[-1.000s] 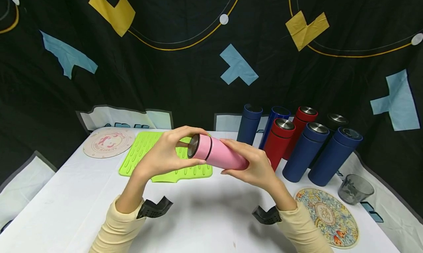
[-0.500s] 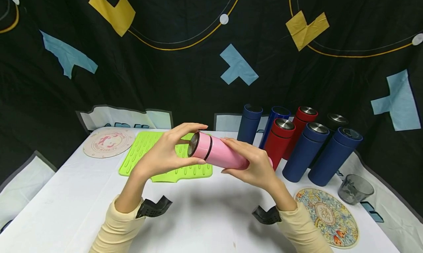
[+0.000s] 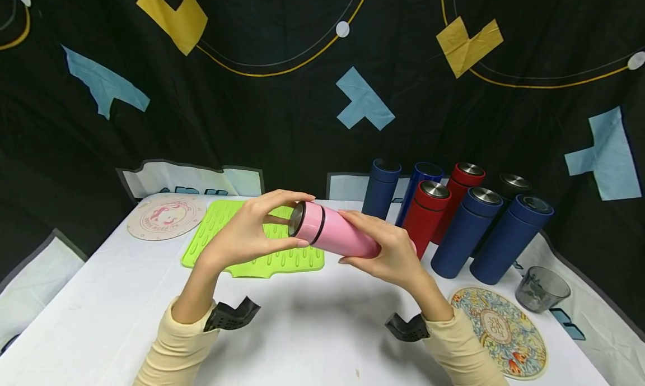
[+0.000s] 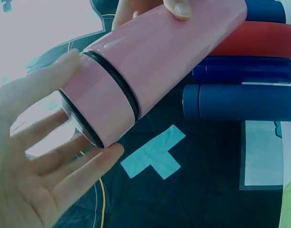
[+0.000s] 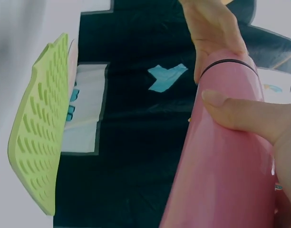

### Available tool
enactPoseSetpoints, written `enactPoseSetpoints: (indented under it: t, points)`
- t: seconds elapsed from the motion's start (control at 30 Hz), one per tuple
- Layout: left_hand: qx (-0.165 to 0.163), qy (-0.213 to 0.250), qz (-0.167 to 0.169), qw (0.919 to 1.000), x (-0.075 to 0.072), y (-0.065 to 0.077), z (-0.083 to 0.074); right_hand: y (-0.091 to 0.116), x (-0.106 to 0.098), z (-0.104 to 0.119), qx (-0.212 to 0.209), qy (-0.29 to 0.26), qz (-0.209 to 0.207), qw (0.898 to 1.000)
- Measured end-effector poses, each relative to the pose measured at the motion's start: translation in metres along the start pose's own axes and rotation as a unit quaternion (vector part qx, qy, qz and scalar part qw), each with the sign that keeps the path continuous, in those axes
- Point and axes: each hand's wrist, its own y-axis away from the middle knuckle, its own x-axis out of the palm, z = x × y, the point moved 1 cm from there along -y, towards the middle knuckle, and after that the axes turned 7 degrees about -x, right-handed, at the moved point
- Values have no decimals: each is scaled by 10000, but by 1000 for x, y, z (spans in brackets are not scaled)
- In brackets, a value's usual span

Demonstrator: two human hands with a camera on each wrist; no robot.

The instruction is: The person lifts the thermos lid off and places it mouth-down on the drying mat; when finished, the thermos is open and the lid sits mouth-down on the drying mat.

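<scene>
A pink thermos flask [image 3: 347,235] is held in the air above the table, tilted, its steel-topped lid towards the left and slightly higher. My right hand [image 3: 385,249] grips the body near its lower end, and the thumb [image 5: 245,114] lies along its side in the right wrist view. My left hand [image 3: 247,232] holds the lid [image 4: 98,104] between thumb and fingertips. In the left wrist view the thumb is on one side of the lid and a fingertip touches its rim on the other. A dark ring marks the seam between lid and body. The flask's base is mostly hidden by my right hand.
Several upright flasks, including a red flask [image 3: 425,218] and a blue flask [image 3: 466,235], stand at the right. Near them are a glass cup [image 3: 541,289] and a patterned round mat [image 3: 496,330]. A green drying mat [image 3: 216,229] and a pale round mat [image 3: 166,218] lie at the back left.
My left hand's thumb and fingers have shifted slightly on the lid, towards the left. The flask's lid end has risen a little; my right hand has stayed almost still.
</scene>
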Motion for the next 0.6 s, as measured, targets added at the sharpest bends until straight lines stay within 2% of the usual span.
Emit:
enactPoseSetpoints:
  t: [0.17,0.27,0.33,0.43,0.6]
  points:
    - [-733,-180,-282,9967,2,0,0,-2,1,2,-289,600,17,9978]
    - [-962,-322,-329,9943,2,0,0,-3,2,2,-415,850,-8,9955]
    - [-998,-355,-264,9940,3,0,1,-2,1,3,-432,943,2,9946]
    - [-768,-280,-89,9966,2,0,2,-2,1,2,-355,835,42,9959]
    - [93,-67,274,9996,1,0,3,-1,-2,2,27,106,131,9999]
